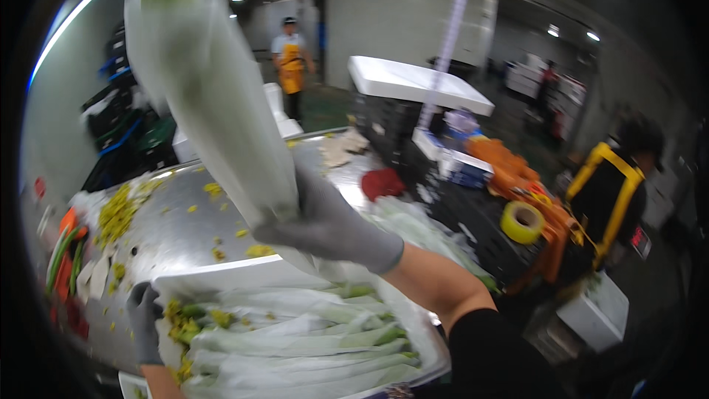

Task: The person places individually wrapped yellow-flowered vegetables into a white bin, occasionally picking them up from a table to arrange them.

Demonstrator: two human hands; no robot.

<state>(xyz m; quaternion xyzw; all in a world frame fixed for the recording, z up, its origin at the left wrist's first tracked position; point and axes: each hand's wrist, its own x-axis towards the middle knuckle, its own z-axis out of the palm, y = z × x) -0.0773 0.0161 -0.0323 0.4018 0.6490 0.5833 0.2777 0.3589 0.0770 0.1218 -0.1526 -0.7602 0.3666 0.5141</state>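
A long pale-green vegetable, probably a gourd, in a translucent white wrap (pixel 221 105) is raised high across the upper left, blurred by motion. My right hand (pixel 332 221), in a grey knit glove, grips its lower end. Below lies a white foam box (pixel 238 271) holding several similar wrapped vegetables (pixel 299 338) side by side, with yellow withered blossoms (pixel 180 324) at their left ends. At the box's left side is my left hand (pixel 145 310), also gloved in grey, its fingers curled near the rim. Whether it grips the rim is unclear.
The metal table (pixel 177 216) carries scattered yellow petals (pixel 119 213). Black crates (pixel 388 116) with a foam lid (pixel 415 80) stand beyond. Yellow tape (pixel 522 223) and orange cloth (pixel 501 163) lie right. One person (pixel 291 61) stands far back, another (pixel 609 194) at right.
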